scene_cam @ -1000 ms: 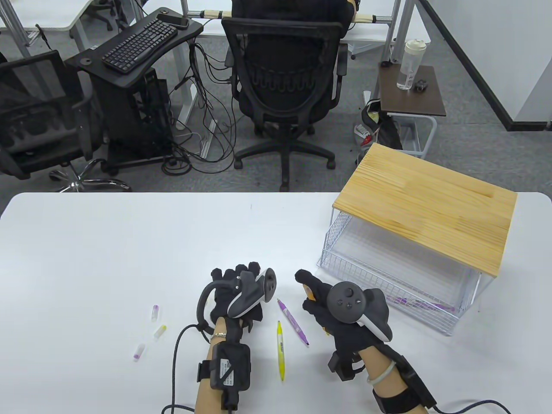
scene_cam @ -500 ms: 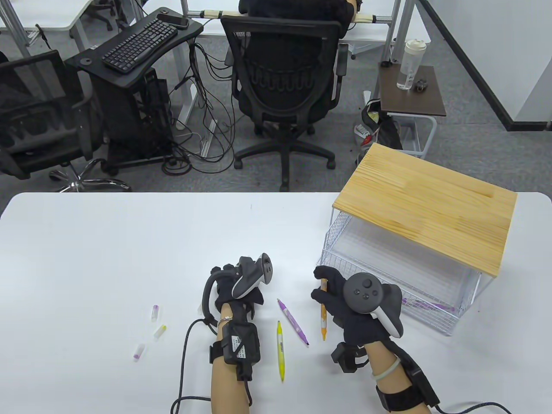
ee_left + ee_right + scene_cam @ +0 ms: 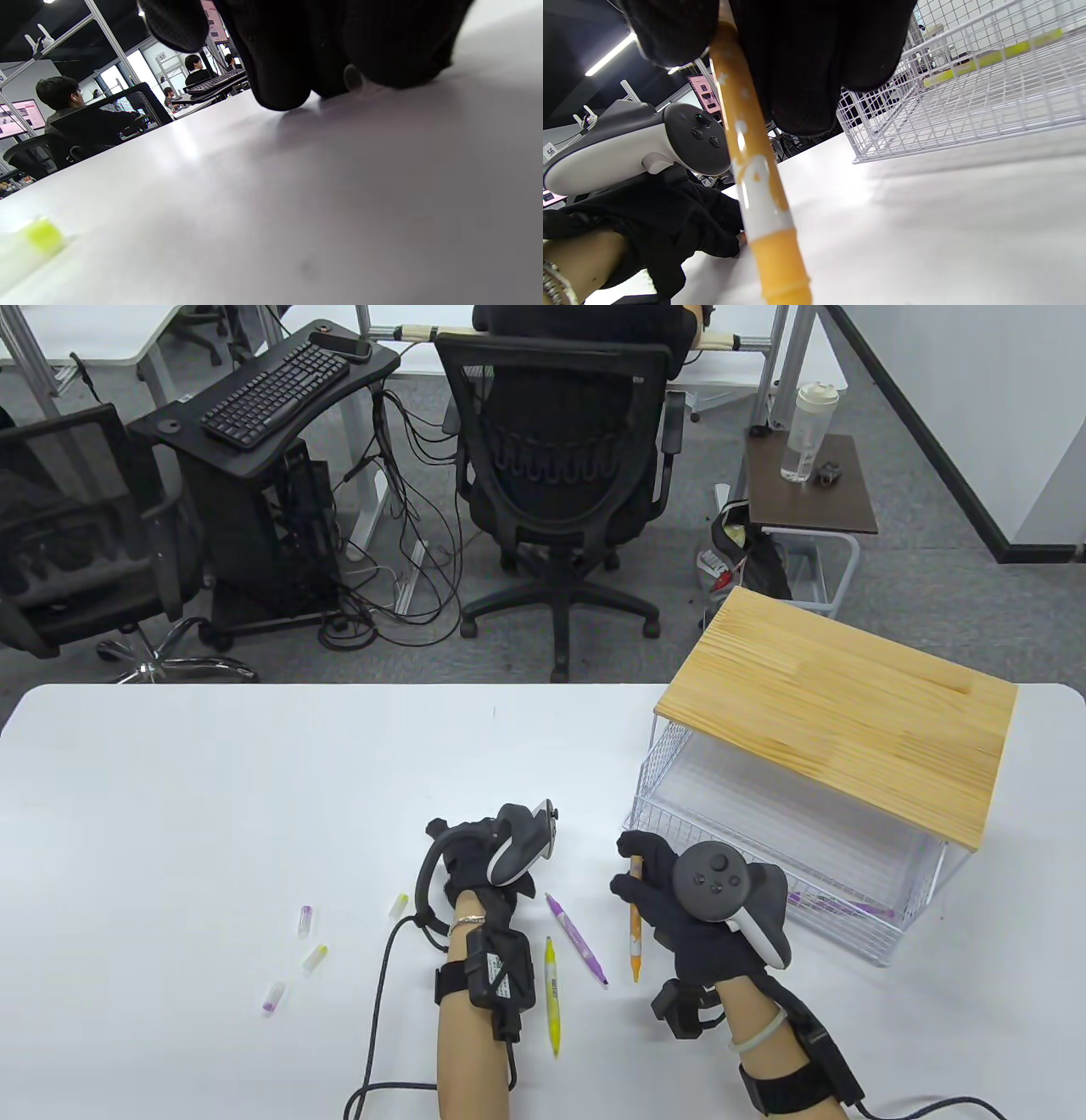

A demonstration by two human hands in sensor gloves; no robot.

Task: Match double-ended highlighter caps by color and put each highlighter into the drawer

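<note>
Table view: right hand (image 3: 670, 891) around orange highlighter (image 3: 635, 933), top end hidden; left hand (image 3: 484, 865) grip unclear, fingers hidden.

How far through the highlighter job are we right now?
Done: a purple highlighter and a yellow-green one lie in the wire drawer. In hand: the right hand grips the orange highlighter; the left hand rests on the table. Left: a purple highlighter and a yellow one on the table, plus four loose caps.
</note>
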